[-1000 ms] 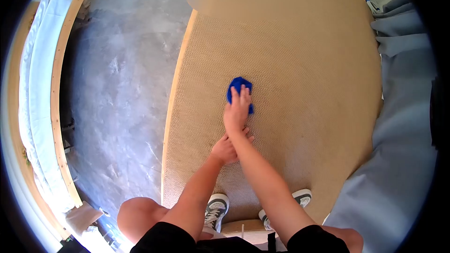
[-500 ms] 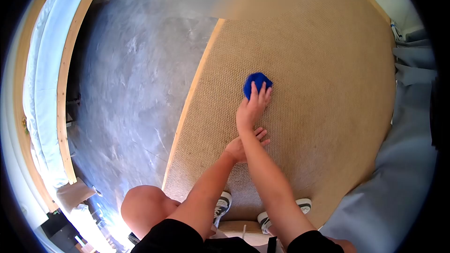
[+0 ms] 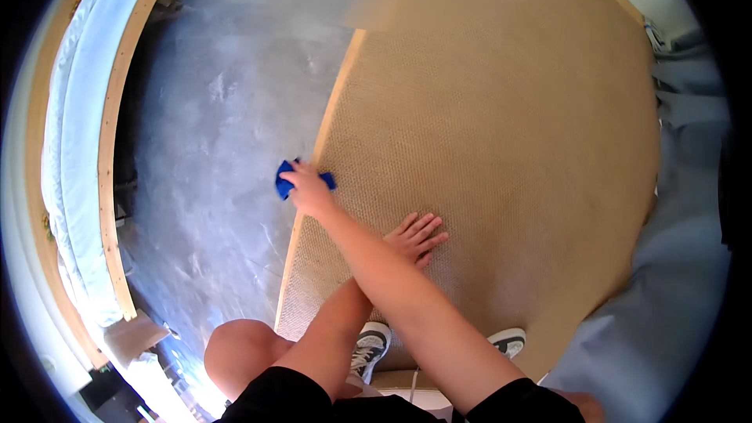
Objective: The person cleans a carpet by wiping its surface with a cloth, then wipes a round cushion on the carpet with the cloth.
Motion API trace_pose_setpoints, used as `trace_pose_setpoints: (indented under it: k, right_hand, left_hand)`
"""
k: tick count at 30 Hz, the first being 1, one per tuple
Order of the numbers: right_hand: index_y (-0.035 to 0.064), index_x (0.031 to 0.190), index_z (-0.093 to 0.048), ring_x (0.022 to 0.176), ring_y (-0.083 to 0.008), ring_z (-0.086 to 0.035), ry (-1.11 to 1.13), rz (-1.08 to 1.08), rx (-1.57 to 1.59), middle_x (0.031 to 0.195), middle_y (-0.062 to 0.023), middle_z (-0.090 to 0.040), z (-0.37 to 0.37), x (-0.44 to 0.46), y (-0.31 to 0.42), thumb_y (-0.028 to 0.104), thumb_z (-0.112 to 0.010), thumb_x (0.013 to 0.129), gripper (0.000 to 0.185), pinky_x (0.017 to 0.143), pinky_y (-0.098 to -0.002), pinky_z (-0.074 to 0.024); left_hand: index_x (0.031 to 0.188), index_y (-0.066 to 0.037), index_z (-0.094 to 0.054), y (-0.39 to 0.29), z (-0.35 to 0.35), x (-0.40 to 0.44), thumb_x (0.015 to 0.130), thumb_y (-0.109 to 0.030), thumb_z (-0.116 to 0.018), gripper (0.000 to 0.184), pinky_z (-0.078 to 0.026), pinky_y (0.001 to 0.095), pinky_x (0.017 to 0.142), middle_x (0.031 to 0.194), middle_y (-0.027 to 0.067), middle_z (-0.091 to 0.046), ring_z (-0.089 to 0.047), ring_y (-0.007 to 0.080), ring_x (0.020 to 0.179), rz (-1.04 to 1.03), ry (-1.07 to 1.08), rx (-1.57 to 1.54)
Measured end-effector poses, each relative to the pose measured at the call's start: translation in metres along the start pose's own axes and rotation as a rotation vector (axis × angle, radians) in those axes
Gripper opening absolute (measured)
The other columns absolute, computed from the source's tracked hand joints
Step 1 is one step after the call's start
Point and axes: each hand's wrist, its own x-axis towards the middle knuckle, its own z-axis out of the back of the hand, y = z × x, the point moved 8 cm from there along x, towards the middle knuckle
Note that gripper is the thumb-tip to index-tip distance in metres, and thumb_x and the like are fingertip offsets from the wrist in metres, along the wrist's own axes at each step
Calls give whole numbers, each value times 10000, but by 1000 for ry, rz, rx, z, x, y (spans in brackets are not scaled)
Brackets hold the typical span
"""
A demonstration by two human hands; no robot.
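Observation:
A blue cloth [image 3: 285, 182] lies bunched under my right hand [image 3: 311, 190], at the light wooden edging [image 3: 335, 102] of a tan woven mat [image 3: 501, 125]. Part of the cloth hangs over the grey floor side, and a corner shows to the right of the fingers. My right hand is closed on it, its forearm crossing above my left arm. Flat on the mat, fingers spread, rests my left hand [image 3: 415, 240], which holds nothing; its wrist is hidden behind the right forearm.
Grey marbled floor [image 3: 219, 125] stretches along the left. Beyond it runs a wooden bed frame [image 3: 112, 133] with pale blue bedding [image 3: 82, 141]. Grey-blue fabric [image 3: 666, 266] drapes along the right side. Both shoes [image 3: 370, 348] are near the bottom.
My right hand has swept the blue cloth leftward and slightly nearer, from the middle of the mat to its wooden edge. More of my spread left hand now shows.

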Motion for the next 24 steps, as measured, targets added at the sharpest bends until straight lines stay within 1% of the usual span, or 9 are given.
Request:
trace_pose_setpoints:
  k: [3, 6, 9, 11, 14, 15, 18, 21, 24]
  right_hand:
    - [72, 1340, -642, 1436, -414, -427, -94, 64, 264, 1524, -208, -502, 25, -27, 9, 20, -596, 875, 470, 1185, -451, -368]
    - [57, 1313, -646, 1395, -425, -470, -261, -84, 363, 1520, -221, -496, 96, -68, -12, 16, -602, 876, 441, 1155, -454, -401]
    - [49, 1293, -643, 1379, -421, -485, -562, -1, 21, 1503, -235, -505, 169, -104, -32, 13, -616, 884, 411, 1144, -474, -409]
    - [47, 1318, -640, 1421, -433, -439, -848, -153, -377, 1508, -253, -499, 203, -127, -42, 2, -628, 874, 447, 1194, -510, -346]
    - [37, 1280, -653, 1425, -432, -430, -890, -242, -490, 1504, -229, -512, 186, -119, -52, -2, -627, 873, 409, 1207, -522, -317]
    - [48, 1243, -670, 1417, -422, -435, -878, -203, -425, 1494, -220, -523, 163, -108, -47, 1, -614, 880, 370, 1215, -510, -298]
    - [65, 1178, -703, 1338, -419, -484, -640, -68, -173, 1421, -213, -568, 78, -50, -32, 98, -594, 933, 269, 1128, -493, -394]
    - [78, 1295, -663, 1338, -376, -533, -207, -26, 402, 1467, -199, -549, 15, -19, -2, 16, -558, 900, 414, 1125, -391, -425]
    - [69, 1301, -655, 1342, -382, -539, -306, 54, 524, 1475, -205, -541, 45, -36, 10, 6, -567, 890, 425, 1118, -392, -436]
  left_hand:
    - [1589, -196, -378, 2, -7, 1, 980, -359, -580, 662, -184, 534, 1264, 1676, 126, -293, -263, 300, 1554, -30, 30, 77]
    - [1588, -227, -379, 7, -20, 0, 979, -381, -572, 657, -173, 521, 1271, 1681, 110, -290, -259, 296, 1556, 5, -25, 78]
    - [1574, -263, -403, 10, -35, 6, 965, -412, -573, 649, -167, 517, 1275, 1681, 93, -297, -266, 291, 1554, 16, 67, 160]
    - [1569, -275, -409, 13, -35, 5, 960, -418, -578, 648, -170, 519, 1274, 1681, 86, -300, -267, 290, 1554, 61, 61, 29]
    - [1561, -268, -424, 12, -31, 2, 942, -417, -598, 660, -169, 514, 1276, 1679, 78, -308, -263, 293, 1556, 87, 28, -49]
    - [1560, -257, -428, 2, -17, 1, 942, -408, -599, 659, -165, 514, 1277, 1674, 77, -315, -262, 294, 1555, 64, 2, 42]
    - [1550, -227, -447, -3, -5, 5, 942, -388, -596, 647, -162, 521, 1275, 1655, 88, -342, -266, 298, 1549, 19, -15, 155]
    - [1548, -231, -454, -7, -2, 5, 943, -389, -599, 642, -170, 523, 1273, 1648, 96, -350, -265, 297, 1547, -4, -25, 148]
    - [1553, -233, -446, -7, -1, 7, 938, -391, -606, 655, -175, 523, 1272, 1646, 103, -352, -263, 299, 1548, -17, -50, 146]
